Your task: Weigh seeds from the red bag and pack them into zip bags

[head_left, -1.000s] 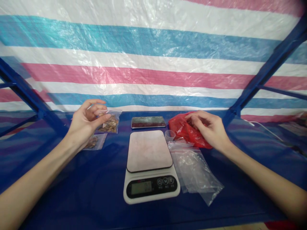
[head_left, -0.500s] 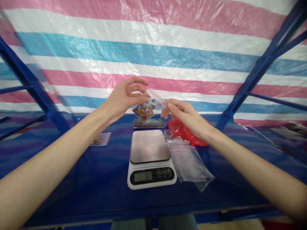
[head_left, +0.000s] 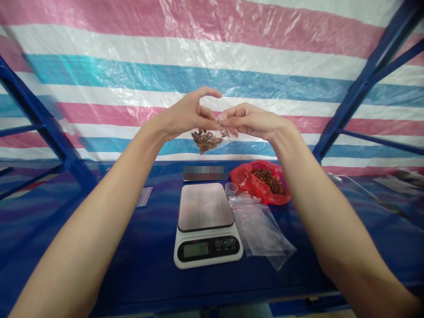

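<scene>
The clear bag (head_left: 209, 142) hung pinched by the left hand (head_left: 192, 115), forefinger spread away, and the right hand (head_left: 252, 122).

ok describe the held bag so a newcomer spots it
Find the striped sheet behind the scale. Before it, left hand and right hand hold a clear bag of brown pieces. Unlike the red bag and flat bags, it hangs in the air.

Held bag (head_left: 209, 143) looks glossy clear plastic, scale pan (head_left: 206, 206) smooth metal, scale housing (head_left: 212, 250) smooth plastic, red bag (head_left: 244, 177) crinkly plastic, tabletop (head_left: 142, 251) glossy.
</scene>
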The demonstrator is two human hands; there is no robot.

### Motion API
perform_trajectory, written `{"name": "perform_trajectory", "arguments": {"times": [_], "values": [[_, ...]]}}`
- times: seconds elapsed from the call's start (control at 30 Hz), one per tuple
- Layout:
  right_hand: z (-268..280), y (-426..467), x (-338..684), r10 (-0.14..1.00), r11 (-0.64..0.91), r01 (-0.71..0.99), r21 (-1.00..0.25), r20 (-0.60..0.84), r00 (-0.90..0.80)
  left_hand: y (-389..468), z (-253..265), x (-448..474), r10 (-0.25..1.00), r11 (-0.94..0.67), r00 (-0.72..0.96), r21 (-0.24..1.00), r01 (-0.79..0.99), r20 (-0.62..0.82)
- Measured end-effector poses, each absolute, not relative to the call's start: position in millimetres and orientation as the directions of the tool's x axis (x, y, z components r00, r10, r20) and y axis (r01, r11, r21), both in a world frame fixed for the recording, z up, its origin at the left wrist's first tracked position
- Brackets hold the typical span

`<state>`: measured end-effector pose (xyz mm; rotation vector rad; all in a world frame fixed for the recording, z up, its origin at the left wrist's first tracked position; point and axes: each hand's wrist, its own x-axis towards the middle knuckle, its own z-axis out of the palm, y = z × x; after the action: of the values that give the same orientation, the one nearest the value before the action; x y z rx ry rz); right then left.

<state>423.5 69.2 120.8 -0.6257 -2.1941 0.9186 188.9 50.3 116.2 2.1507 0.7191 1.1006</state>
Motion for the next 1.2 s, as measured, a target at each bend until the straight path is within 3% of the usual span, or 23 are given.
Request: {"name": "perform_trajectory", "arguments": {"times": [0.17, 0.3, 0.43, 0.53, 0.73, 1.0, 1.2], "values": [[106.3, 87.7, 422.4, 0.646, 0.63, 0.177, -0.756, 0.383, -0.66, 61.3, 100.5, 186.1, 0.709, -0.698, 0.438, 0.641, 0.321, 0.553], [101.6, 92.7, 417.5, 0.724, 0.515, 0.161, -0.842, 0.327, -0.607, 62.6, 100.1, 183.9, 0.728, -0.681, 0.319, 0.592, 0.43, 0.606], [98.7, 95.0, 410.3, 0.77, 0.444, 0.117, -0.888, 0.311, -0.557, 54.0, 103.9, 181.0, 0.774, -0.617, 0.392, 0.734, 0.286, 0.498], [94.5, 96.4, 403.2, 0.767, 0.424, 0.09, -0.901, 0.304, -0.566, 50.0, 103.9, 178.4, 0.784, -0.576, 0.465, 0.762, 0.297, 0.411], [88.2, 92.1, 389.2, 0.688, 0.45, 0.103, -0.887, 0.271, -0.673, 48.7, 102.2, 178.5, 0.758, -0.59, 0.563, 0.714, 0.377, 0.328], [83.4, 86.5, 378.4, 0.761, 0.454, 0.225, -0.862, 0.244, -0.601, 52.3, 97.7, 181.0, 0.757, -0.596, 0.611, 0.626, 0.502, 0.231], [81.2, 83.6, 376.0, 0.742, 0.54, 0.304, -0.785, 0.274, -0.612, 51.1, 96.8, 185.8, 0.769, -0.592, 0.614, 0.562, 0.577, 0.178]]}}
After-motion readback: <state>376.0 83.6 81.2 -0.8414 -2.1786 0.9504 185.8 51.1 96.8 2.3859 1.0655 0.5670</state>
